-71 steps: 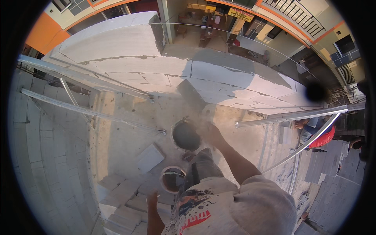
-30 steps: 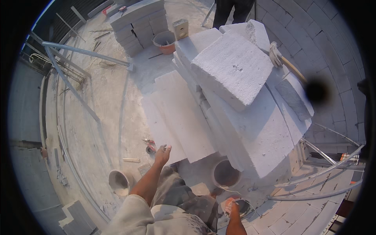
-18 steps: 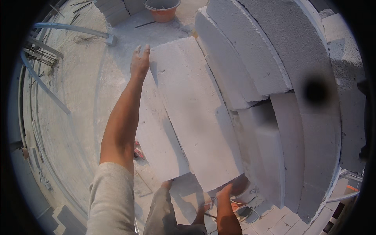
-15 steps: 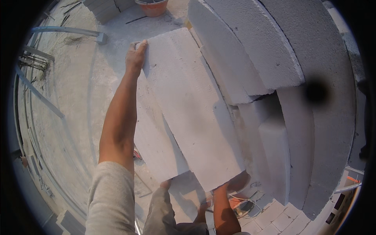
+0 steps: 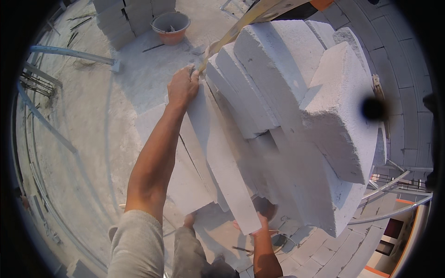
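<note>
The left hand is closing its fingers over the far end of a long pale block, while the right hand is cupping the near end, its fingers showing on one side and its wrist on the other. The block is stretching between the two hands, standing on its narrow edge and slanting from the left hand down toward the right. Flat pale blocks are lying just to its left, beneath the left forearm, and a stack of blocks is rising on its right. Beyond the left hand, an orange bucket is sitting on the floor.
</note>
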Demonstrator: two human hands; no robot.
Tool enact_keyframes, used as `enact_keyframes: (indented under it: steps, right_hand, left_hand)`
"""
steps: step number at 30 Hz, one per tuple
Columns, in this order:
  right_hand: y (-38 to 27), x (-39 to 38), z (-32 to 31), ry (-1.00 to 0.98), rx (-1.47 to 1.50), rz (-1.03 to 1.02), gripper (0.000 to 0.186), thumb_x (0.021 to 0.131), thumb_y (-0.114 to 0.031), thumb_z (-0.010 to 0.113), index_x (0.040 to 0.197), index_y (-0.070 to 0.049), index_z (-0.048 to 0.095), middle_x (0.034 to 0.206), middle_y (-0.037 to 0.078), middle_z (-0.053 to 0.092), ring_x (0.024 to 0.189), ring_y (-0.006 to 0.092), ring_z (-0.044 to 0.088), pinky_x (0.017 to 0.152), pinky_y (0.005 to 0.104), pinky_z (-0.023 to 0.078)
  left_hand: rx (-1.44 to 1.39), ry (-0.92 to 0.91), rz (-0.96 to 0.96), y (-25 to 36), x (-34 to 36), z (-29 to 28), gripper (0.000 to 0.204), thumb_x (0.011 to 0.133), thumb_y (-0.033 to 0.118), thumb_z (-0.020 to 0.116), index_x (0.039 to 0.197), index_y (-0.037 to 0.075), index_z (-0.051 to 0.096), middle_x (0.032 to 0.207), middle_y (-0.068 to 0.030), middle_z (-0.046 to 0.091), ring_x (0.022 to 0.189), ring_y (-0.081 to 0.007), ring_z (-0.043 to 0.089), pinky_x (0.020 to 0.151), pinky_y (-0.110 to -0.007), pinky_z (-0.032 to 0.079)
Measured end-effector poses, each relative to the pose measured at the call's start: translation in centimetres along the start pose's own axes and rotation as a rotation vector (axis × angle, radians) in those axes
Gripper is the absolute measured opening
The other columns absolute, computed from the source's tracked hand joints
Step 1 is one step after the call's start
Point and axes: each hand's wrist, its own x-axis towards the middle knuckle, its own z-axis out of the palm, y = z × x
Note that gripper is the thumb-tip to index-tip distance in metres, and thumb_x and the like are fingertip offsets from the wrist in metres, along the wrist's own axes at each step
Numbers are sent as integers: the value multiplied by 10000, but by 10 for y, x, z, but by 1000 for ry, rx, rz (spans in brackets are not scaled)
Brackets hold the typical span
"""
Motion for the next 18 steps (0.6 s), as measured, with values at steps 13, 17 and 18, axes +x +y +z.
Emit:
enact_keyframes:
  steps: [13,17,18]
  right_hand:
    - [-18,-35,293,481,-1895,-1155,1068,695,-472,787,1442,-3,184,1273,257,431,1225,390,419,982,543,369]
    - [-21,-44,298,506,-1988,-1041,991,685,-386,790,1396,2,220,1238,238,446,1157,377,496,950,502,435]
    - [-22,-50,293,472,-1985,-1094,968,701,-363,778,1394,15,218,1232,256,445,1140,393,507,941,490,453]
  left_hand:
    - [-65,-538,-750,-203,-492,-43,554,889,427,532,1219,-16,579,1094,-278,634,1072,-385,604,940,-425,451]
    - [-11,-396,-882,-249,-586,-101,516,902,376,590,1140,-80,614,909,-181,693,767,-244,690,717,-337,531]
    - [3,-382,-855,-252,-586,-105,516,906,377,584,1137,-83,613,918,-181,690,767,-244,690,716,-339,531]
